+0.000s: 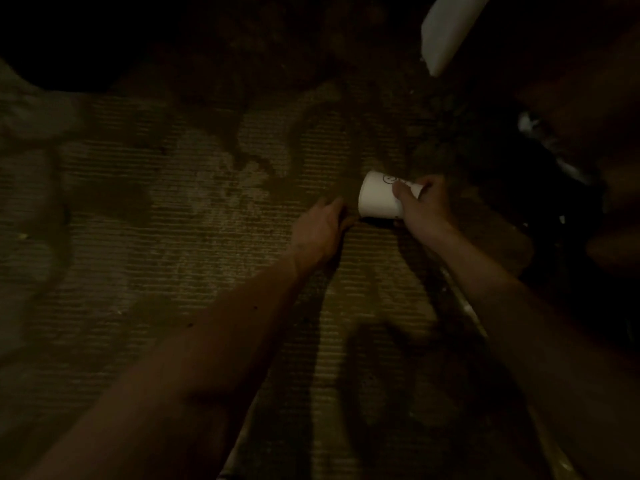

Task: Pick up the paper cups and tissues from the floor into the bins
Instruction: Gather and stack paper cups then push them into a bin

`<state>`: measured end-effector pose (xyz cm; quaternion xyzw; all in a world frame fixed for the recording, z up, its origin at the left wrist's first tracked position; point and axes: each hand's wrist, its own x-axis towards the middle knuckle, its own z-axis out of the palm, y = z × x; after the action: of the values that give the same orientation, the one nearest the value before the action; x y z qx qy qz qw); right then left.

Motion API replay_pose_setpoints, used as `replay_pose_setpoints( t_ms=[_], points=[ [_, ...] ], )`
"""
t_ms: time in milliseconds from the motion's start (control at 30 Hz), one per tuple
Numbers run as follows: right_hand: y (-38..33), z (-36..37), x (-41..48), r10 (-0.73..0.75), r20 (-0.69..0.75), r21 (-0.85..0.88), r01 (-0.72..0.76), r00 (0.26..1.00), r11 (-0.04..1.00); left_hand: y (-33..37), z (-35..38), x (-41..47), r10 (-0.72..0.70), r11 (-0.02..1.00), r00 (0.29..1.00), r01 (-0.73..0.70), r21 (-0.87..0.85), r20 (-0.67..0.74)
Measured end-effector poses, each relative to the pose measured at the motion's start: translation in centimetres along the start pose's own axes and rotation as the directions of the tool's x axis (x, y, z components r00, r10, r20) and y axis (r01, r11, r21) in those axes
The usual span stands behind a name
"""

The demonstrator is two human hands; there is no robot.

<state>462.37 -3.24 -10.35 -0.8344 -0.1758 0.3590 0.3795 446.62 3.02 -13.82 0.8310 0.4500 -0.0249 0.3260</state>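
The right hand (420, 206) grips a white paper cup (375, 199) tipped on its side, just off centre toward 2 o'clock. The left hand (317, 230) lies beside it, fingers relaxed and holding nothing. The ribbed, blotchy floor (173, 237) spreads wide toward 9 o'clock. A pale object (446, 32) sits at 1 o'clock, and a dark bulk (554, 188) crowds 3 o'clock.

1. Two arms show in very dim light, so fine detail is hard to make out.
2. The left forearm (207, 341) is bare right to the picture's edge, with a few small dark specks on it.
3. The right forearm (519, 306) is bare in the same way.
4. The left hand (318, 230) and right hand (424, 206) are bare, with knuckles faintly outlined.
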Motion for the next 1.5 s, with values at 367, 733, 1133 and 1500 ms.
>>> replay_pose_setpoints(
  t_ms=[367, 733, 1133, 1500],
  points=[
    [-2.3, -3.2, -7.6, 0.258, 0.220, 0.161, -0.296, 0.941, 0.941, -0.5, -6.7, -4.9, -0.335, 0.909, 0.931, 0.359, -0.213, 0.142],
    [-29.8, -7.4, -28.1, 0.152, 0.606, 0.395, -0.461, 0.781, 0.795, 13.5, -37.6, -22.7, -0.465, 0.212, 0.880, 0.219, -0.953, 0.099],
    [-59.8, -12.7, -44.1, -0.048, 0.740, -0.176, 0.263, 0.671, 0.949, 18.2, -67.2, -39.1, -0.382, 0.563, 0.916, 0.128, -0.816, -0.120],
    [-73.4, -8.9, -52.1, -0.194, 0.916, -0.005, 0.492, 0.352, 0.870, 18.3, -79.2, -47.8, -0.454, 0.646, 0.822, 0.037, -0.763, -0.344]
  ],
)
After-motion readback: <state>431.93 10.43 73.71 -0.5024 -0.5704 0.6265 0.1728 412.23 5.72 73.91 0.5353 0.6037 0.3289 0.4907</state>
